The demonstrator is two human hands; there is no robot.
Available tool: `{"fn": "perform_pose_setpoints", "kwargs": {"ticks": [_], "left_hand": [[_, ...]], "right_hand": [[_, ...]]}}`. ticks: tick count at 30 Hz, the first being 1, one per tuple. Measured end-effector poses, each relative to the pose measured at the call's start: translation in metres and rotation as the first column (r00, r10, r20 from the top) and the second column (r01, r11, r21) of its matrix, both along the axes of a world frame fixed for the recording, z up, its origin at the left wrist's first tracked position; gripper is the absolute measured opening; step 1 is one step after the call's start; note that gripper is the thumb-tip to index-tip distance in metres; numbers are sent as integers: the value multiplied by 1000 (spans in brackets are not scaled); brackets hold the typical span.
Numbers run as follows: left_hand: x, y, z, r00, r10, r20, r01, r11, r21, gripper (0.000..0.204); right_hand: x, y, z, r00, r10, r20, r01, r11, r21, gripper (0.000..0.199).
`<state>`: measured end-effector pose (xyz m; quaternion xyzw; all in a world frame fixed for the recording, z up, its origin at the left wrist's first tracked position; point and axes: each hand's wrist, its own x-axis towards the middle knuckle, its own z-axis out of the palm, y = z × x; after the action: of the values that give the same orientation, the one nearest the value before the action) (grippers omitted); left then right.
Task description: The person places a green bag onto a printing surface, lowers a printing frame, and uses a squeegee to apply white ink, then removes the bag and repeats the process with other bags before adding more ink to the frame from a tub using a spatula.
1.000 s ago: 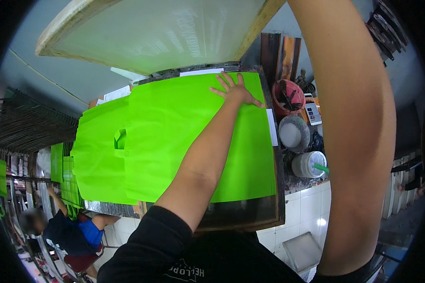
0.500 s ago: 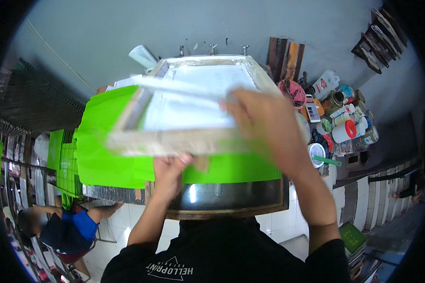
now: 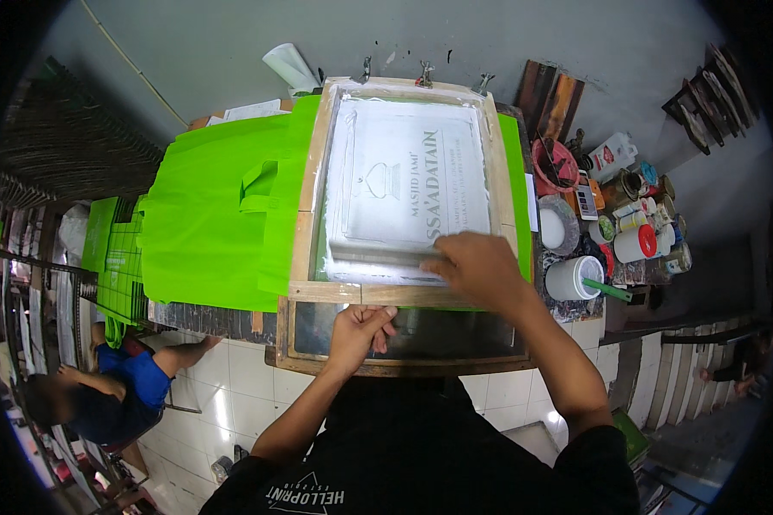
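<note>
A wooden-edged printing screen (image 3: 303,240) lies over green fabric, its white mesh (image 3: 378,129) bearing dark lettering and a drawn emblem. White ink is smeared around the mesh. My right hand (image 3: 481,270) is closed around the right end of a squeegee (image 3: 378,256), a long bar blurred by motion near the mesh's near side. My left hand (image 3: 361,336) is at the screen's near edge, fingers curled and thumb lying across them. Nothing shows inside those fingers. Green fabric bags (image 3: 202,215) with a handle loop are spread to the left of the screen.
On the right stand a white tub (image 3: 573,279) with a green-handled tool, a pink basket (image 3: 555,165), a white jug (image 3: 611,154) and several ink jars. Metal clips (image 3: 425,75) line the screen's far edge. A seated person (image 3: 120,378) is at lower left; racks stand behind.
The screen has come down from a raised, tilted position to lie flat. My right hand and the squeegee moved nearer to me over the mesh. My left hand shifted right.
</note>
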<state>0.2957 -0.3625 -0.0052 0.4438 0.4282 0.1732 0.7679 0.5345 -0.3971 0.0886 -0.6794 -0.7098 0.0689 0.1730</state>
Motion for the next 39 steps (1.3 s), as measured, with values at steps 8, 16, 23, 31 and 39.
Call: {"fn": "perform_pose_setpoints", "kwargs": {"ticks": [8,16,23,31,39], "left_hand": [[-2,-2,2,1000,20,20,-19,1000,-22,20],[-5,7,5,995,-100,-22,99,994,-41,18],[-21,20,35,969,-33,245,145,877,-458,36],[63,162,82,973,-208,-103,213,621,754,16],[155,310,68,917,75,-392,384,106,917,28]], "right_hand": [[-6,9,-26,991,60,116,-82,977,196,18],[125,186,-42,988,-57,147,32,985,168,31],[159,259,4,991,-134,20,136,983,-124,50],[143,254,-39,917,-341,205,316,938,147,65],[121,222,-39,933,-268,241,232,958,166,66]]}}
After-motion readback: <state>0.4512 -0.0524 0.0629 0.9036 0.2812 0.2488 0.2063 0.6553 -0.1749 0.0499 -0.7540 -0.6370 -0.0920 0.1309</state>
